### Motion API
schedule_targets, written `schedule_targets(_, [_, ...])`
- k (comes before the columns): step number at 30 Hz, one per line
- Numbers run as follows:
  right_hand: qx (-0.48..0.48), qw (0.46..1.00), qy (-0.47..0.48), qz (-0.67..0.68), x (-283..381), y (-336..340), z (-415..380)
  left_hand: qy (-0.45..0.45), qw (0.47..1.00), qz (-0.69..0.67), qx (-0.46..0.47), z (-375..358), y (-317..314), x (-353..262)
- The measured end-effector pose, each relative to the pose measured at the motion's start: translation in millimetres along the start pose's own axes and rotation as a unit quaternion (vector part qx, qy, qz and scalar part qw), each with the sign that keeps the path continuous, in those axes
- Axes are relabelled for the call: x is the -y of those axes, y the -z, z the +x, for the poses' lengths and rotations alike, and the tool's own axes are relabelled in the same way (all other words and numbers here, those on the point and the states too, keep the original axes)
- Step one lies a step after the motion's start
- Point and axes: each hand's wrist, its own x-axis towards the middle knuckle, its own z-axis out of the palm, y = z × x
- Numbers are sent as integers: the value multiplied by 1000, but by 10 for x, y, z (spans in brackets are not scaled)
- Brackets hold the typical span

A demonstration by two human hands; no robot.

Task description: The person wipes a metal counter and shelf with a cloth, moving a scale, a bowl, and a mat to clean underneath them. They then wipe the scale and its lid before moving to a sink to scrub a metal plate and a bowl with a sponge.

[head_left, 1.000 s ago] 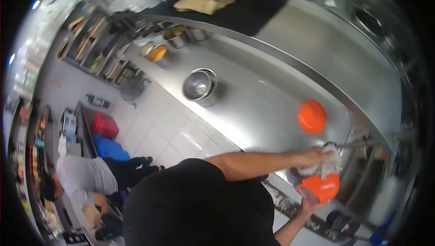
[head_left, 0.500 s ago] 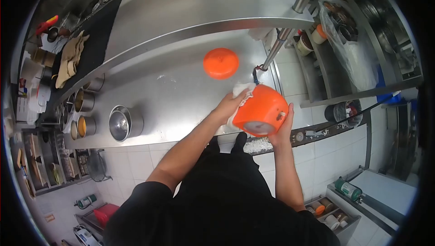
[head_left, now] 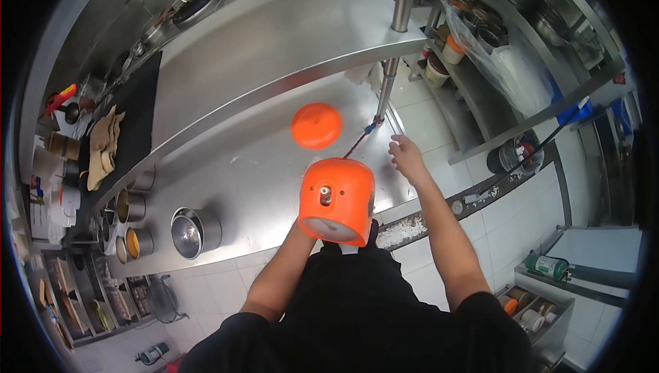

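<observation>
An orange plastic container is in front of me, its side with a metal fitting and small holes facing up. A greyish panel shows at its near end. My left forearm runs up behind it; that hand is hidden, but it appears to support the container from beneath. To the right, my right hand is off the container, past the table's right end, fingers loosely bent and apart, holding nothing visible. A round orange lid lies on the steel table. A dark cord runs from the post towards the container.
Nested steel pots stand at the table's front left, with several smaller pots farther left. An overhead steel shelf spans the table. Its post stands at the right end. A rack and a bin are beyond.
My right hand has let go of the container and moved away. The container has shifted left and turned in view. The white cloth near my left hand is now hidden.
</observation>
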Motion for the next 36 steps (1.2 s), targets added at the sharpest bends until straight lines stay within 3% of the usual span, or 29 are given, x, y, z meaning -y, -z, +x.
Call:
schedule_targets(1, [18,987,-92,128,-38,-57,215,11,1000,2,6,-21,-70,19])
schedule_targets(3, [59,885,-263,379,59,-233,521,34,999,9,16,-102,-304,44])
schedule_targets(6, [63,809,-218,542,150,-464,803,31,999,6,36,-133,-398,80])
schedule_targets(9, [-49,819,-202,535,-6,-635,1110,39,999,21,-9,-148,-223,127])
schedule_targets(12, [-27,862,-204,464,-33,-485,1164,25,997,72,15,-70,-64,170])
schedule_targets(14, [-47,859,-176,478,39,-349,1125,14,998,60,-2,-27,45,194])
schedule_targets(19, [33,854,-48,516,794,237,805,22,998,46,38,-5,-77,251])
schedule_targets(21, [6,866,-29,499,1156,385,543,54,998,7,31,-53,-237,259])
schedule_targets(23, [-12,883,-8,469,1440,444,345,42,993,21,106,-128,-471,261])
schedule_targets(25, [-22,905,13,426,1601,435,150,21,991,44,121,-181,-524,226])
schedule_targets(31, [62,912,10,404,1559,209,-275,-103,986,119,47,-570,-681,-86])
schedule_targets(33, [159,913,2,376,1399,94,-501,-154,977,148,10,-780,-814,-204])
schedule_targets(35, [329,869,-26,369,1488,-21,-801,-190,969,160,-13,-997,-997,-274])
schedule_targets(36, [367,854,5,370,1604,-66,-969,-204,965,165,-20,-1095,-1117,-296])
